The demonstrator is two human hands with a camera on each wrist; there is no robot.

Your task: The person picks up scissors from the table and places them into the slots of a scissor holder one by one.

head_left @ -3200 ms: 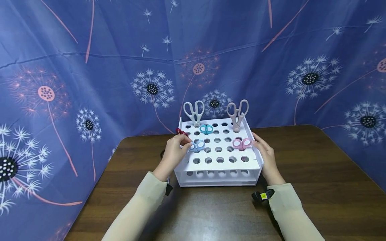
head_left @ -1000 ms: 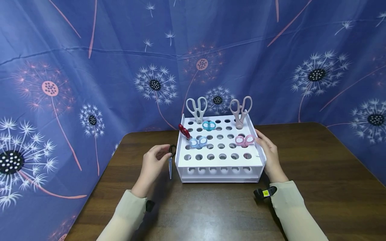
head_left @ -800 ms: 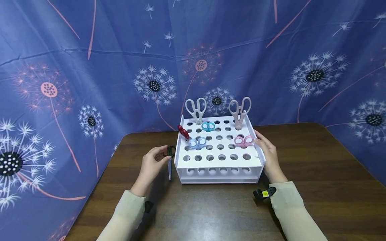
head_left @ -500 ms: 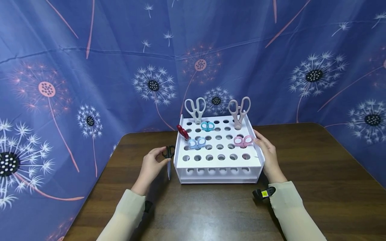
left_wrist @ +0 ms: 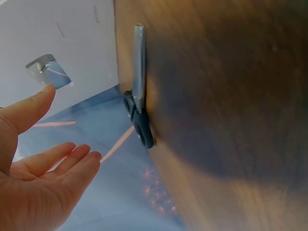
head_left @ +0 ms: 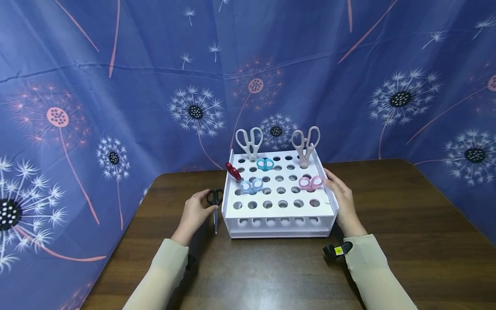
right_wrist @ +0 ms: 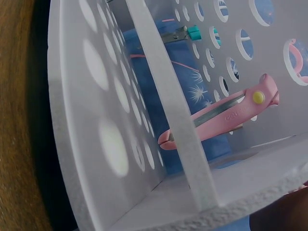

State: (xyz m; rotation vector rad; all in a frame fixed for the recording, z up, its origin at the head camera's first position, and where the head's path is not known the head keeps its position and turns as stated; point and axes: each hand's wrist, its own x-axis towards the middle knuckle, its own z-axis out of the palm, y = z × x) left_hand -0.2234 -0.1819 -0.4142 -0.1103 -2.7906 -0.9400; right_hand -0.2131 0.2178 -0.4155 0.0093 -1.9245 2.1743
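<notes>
Black-handled scissors [head_left: 215, 209] lie on the table just left of the white holed rack [head_left: 283, 206], blade toward the person. My left hand [head_left: 193, 215] is beside their handle. In the left wrist view, a visible gap separates the thumb and fingers [left_wrist: 79, 163] from the scissors [left_wrist: 139, 91]. My right hand [head_left: 342, 200] rests against the rack's right side wall. It touches with thumb and fingers, partly hidden behind the wall. The rack carries pink scissors [head_left: 311, 184], light blue scissors [head_left: 252, 186], teal scissors [head_left: 265, 164], and red-handled scissors [head_left: 234, 172].
White-handled scissors [head_left: 249, 144] and pinkish-beige scissors [head_left: 305, 146] stand upright in the rack's back part. The right wrist view shows a pink blade cover [right_wrist: 231, 113] hanging inside the rack. Behind the brown table [head_left: 271, 271] hangs a blue dandelion curtain [head_left: 155, 86].
My left hand has gone from the light blue scissors down to the left, beside the black-handled pair. It has since drawn slightly left, showing more of their handle. My right hand stays at the rack.
</notes>
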